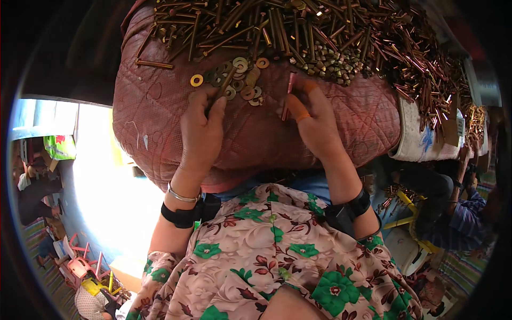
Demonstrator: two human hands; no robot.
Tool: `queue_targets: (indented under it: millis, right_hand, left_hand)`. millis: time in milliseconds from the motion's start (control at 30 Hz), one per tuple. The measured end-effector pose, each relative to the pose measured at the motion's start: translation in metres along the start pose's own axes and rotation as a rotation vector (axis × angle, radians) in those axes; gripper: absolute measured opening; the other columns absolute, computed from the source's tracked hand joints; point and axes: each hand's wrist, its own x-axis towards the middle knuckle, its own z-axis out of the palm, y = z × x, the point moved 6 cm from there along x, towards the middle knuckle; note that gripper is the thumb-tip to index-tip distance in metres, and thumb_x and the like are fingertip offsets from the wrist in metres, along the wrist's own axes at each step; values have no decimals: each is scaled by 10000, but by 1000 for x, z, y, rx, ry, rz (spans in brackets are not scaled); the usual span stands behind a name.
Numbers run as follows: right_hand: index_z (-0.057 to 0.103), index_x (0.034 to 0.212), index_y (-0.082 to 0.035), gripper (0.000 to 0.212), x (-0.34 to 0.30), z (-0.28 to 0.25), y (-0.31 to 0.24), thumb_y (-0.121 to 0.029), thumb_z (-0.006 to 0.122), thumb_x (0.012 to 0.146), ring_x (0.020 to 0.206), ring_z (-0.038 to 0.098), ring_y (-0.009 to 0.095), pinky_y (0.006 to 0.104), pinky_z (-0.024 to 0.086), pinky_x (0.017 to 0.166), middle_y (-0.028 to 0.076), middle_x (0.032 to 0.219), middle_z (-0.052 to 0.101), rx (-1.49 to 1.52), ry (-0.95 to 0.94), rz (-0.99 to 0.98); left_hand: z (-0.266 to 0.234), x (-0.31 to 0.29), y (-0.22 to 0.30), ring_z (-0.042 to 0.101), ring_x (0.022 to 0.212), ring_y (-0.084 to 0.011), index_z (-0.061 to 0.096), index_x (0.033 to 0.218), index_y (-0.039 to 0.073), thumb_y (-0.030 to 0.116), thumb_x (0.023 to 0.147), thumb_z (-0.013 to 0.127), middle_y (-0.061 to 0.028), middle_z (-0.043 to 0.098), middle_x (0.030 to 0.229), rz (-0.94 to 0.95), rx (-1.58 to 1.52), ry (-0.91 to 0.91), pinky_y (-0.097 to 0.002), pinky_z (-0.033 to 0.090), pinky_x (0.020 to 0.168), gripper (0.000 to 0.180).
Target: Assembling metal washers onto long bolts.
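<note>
My left hand (202,125) is closed, with a long, thin brass-coloured bolt (228,82) pinched between thumb and fingers and slanting over the washers. Several flat washers (248,92) lie loose around its tip, and a yellowish washer (197,80) sits beside the fingertips. Between the thumb and forefinger of my right hand (319,122) stands a coppery, pinkish bolt (288,101), held nearly upright in the view. Orange wrapping covers that thumb and a fingertip. The fingers partly hide both held pieces.
A heap of long bolts (240,24) covers the far side of the red-brown quilted cloth (256,146). Small nuts (333,64) are piled near my right hand. More bolts (421,64) spread to the far right. People sit at both sides, near a yellow-framed stool (408,210).
</note>
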Motion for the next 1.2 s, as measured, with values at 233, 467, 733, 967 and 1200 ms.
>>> queue_targets:
  millis: [233, 467, 733, 967, 1200]
  right_hand:
    - [512, 1086, 8, 308, 16, 41, -18, -108, 609, 818, 865, 595, 316, 376, 482, 734, 183, 986, 579, -656, 22, -353]
    - [548, 993, -13, 304, 18, 58, -20, -146, 664, 746, 864, 578, 370, 434, 475, 711, 173, 936, 569, -906, 91, -369]
    - [548, 978, -28, 301, 19, 65, -23, -150, 670, 731, 827, 587, 378, 439, 478, 687, 176, 929, 574, -983, 75, -399]
    - [571, 941, 3, 273, 24, 58, -20, -140, 672, 732, 805, 602, 365, 404, 483, 673, 202, 909, 601, -917, 82, -325]
    - [577, 1044, 13, 338, 25, 38, -15, -100, 665, 738, 866, 617, 325, 377, 488, 737, 174, 976, 628, -581, 73, -210]
  left_hand:
    - [-6, 1, -12, 516, 707, -116, 539, 1021, -4, 94, 850, 568, -73, 594, 813, 13, -118, 77, -245, 424, 643, 199]
    - [-5, 2, -13, 540, 674, -140, 535, 1003, -2, 100, 847, 572, -91, 598, 797, 89, -60, 65, -258, 437, 623, 190]
    - [-7, 3, -13, 577, 710, -183, 533, 980, -9, 106, 843, 577, -122, 604, 824, 68, -26, 89, -290, 455, 651, 184]
    - [-6, 1, -10, 582, 739, -221, 536, 982, -4, 115, 840, 577, -133, 595, 872, 92, 34, 64, -313, 452, 677, 189]
    - [-7, 1, -15, 547, 687, -163, 541, 972, -2, 116, 841, 576, -96, 568, 784, 80, -36, 71, -281, 437, 634, 180]
